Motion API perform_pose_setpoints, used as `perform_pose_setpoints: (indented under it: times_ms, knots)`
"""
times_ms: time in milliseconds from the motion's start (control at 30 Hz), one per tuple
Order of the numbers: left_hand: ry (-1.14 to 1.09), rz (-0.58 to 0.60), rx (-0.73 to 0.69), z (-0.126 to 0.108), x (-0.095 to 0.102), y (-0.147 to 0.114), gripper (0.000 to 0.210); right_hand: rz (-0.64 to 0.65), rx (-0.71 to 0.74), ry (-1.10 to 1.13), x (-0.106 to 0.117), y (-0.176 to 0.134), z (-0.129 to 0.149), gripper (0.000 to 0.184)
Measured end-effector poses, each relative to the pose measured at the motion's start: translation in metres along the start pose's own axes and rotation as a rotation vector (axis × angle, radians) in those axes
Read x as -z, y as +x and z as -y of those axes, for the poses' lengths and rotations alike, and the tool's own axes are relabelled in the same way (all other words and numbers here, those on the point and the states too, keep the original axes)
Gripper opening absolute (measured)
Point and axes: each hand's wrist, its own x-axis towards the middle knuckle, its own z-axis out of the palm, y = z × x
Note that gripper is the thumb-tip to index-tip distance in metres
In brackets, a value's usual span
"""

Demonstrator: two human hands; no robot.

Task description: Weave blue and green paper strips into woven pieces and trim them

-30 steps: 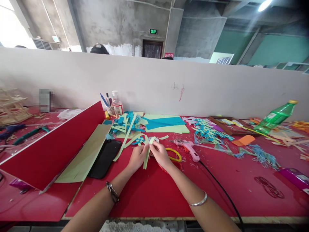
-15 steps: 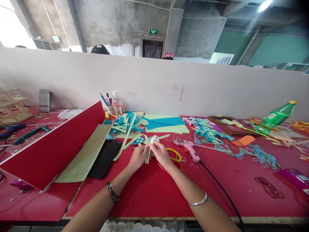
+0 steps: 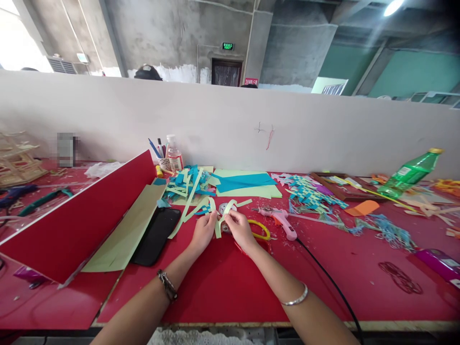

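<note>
Pale green paper strips [image 3: 218, 229] hang between my two hands over the red table. My left hand [image 3: 204, 231] is closed, pinching one strip whose top end curls up above the fingers. Just to the right, my right hand [image 3: 238, 231] pinches a second strip, which bends up over a round silvery object [image 3: 223, 209] lying behind. Whether the two strips are joined at the bottom I cannot tell. Under and beside my right hand lie scissors with a yellow handle [image 3: 264, 230], partly hidden. A blue and green woven piece [image 3: 204, 210] is behind my left hand.
A pink glue gun [image 3: 282, 220] with a black cord lies to the right. Cut strips [image 3: 187, 184] and paper sheets [image 3: 247, 184] are at the back. A black phone [image 3: 156, 239] and an upright red board [image 3: 89, 215] stand left; a green bottle [image 3: 413, 172] leans far right.
My hands have moved slightly apart, opening a gap between them. The strips that were held close together now spread, one in each hand.
</note>
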Motion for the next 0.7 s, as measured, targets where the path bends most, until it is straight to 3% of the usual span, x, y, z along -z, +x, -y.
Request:
perform_pose_setpoints:
  times_ms: [200, 400, 633, 700]
  knots:
    - [0.038, 0.245, -0.002, -0.0018, -0.0006, -0.0023, 0.048, -0.063, -0.025, 0.030, 0.0022, 0.0015, 0.0029, 0.031]
    - [0.149, 0.127, -0.100, -0.0046, 0.0017, -0.0046, 0.046, 0.054, -0.052, 0.034, -0.0008, -0.0013, 0.0043, 0.028]
    - [0.144, 0.001, -0.076, -0.0027, 0.0032, -0.0009, 0.051, 0.015, -0.059, 0.025, 0.0005, 0.0002, -0.0028, 0.027]
    - [0.105, 0.025, -0.052, -0.0028, 0.0037, -0.0003, 0.052, -0.009, -0.060, 0.025, 0.0012, 0.0010, -0.0027, 0.026]
